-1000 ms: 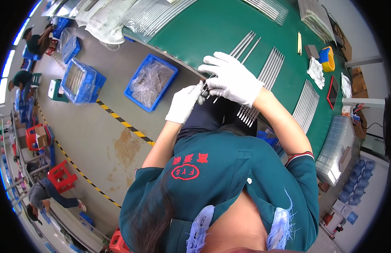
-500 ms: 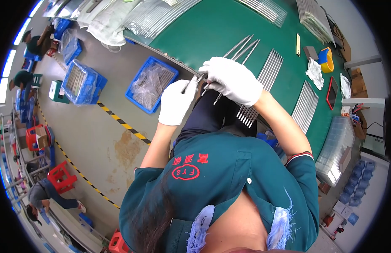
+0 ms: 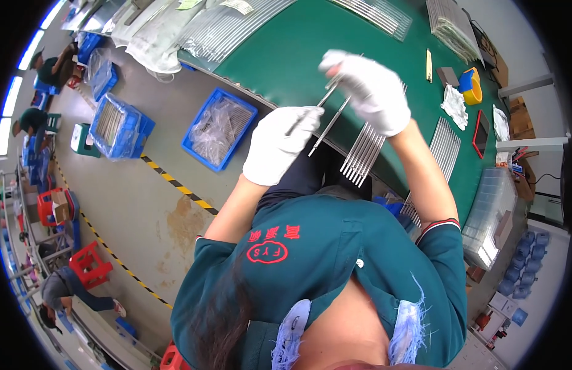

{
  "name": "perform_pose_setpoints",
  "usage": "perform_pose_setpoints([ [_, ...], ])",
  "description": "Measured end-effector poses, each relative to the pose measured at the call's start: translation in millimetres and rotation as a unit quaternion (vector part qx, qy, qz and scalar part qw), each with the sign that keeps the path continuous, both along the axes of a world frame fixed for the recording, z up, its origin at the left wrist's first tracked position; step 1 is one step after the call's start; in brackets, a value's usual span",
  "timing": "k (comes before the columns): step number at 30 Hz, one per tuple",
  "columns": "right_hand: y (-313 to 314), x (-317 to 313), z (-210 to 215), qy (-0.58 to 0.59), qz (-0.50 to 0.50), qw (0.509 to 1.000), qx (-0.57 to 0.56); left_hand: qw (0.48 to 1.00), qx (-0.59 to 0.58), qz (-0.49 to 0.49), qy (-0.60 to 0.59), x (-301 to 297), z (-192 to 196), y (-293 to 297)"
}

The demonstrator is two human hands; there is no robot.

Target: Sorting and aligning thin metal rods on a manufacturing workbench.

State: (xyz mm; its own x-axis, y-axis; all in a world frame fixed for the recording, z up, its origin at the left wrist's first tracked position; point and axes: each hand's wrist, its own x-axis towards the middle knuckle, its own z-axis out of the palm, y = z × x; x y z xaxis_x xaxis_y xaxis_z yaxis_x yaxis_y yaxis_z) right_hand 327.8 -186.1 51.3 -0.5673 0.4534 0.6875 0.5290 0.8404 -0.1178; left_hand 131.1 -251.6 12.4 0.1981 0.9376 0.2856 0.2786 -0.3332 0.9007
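Observation:
My left hand [image 3: 278,145], in a white glove, is closed round a thin metal rod [image 3: 327,94] that slants up and away from it over the table edge. At the rod's far end is my right hand [image 3: 377,95], also gloved; motion smears its fingers, so I cannot tell whether they grip it. Just below my right hand, a loose metal rod [image 3: 329,127] lies with its near end past the table edge. To the right of that, a row of similar rods [image 3: 363,153] lies side by side, partly covered by my right hand.
The green table [image 3: 270,58] bears another rod row [image 3: 445,148], bagged rods [image 3: 236,28], a white cloth [image 3: 453,106], a yellow-and-blue container [image 3: 471,86] and a red-framed item [image 3: 480,134]. A blue crate [image 3: 219,128] stands on the floor at left. Other people work at far left.
My right hand has moved up and away from my left hand, over the table. My left hand has shifted slightly right, still holding a rod.

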Motion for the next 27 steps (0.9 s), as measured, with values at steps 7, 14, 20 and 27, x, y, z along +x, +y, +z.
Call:
perform_pose_setpoints([
  [7,28.0,78.8,69.9,0.610,-0.119,0.780,-0.065,0.896,0.236,-0.075,0.368,25.4,-29.5,19.3],
  [14,37.1,108.5,15.4,0.675,-0.038,0.627,-0.386,0.924,0.203,-0.095,0.311,23.8,-61.2,34.3],
  [20,43.5,94.2,-72.4,0.677,0.002,0.481,-0.557,0.907,0.300,-0.110,0.276,29.3,-50.5,35.5],
  [27,29.6,111.4,-54.9,0.234,-0.343,0.797,-0.439,0.863,0.331,-0.147,0.353,44.6,-44.7,20.5],
])
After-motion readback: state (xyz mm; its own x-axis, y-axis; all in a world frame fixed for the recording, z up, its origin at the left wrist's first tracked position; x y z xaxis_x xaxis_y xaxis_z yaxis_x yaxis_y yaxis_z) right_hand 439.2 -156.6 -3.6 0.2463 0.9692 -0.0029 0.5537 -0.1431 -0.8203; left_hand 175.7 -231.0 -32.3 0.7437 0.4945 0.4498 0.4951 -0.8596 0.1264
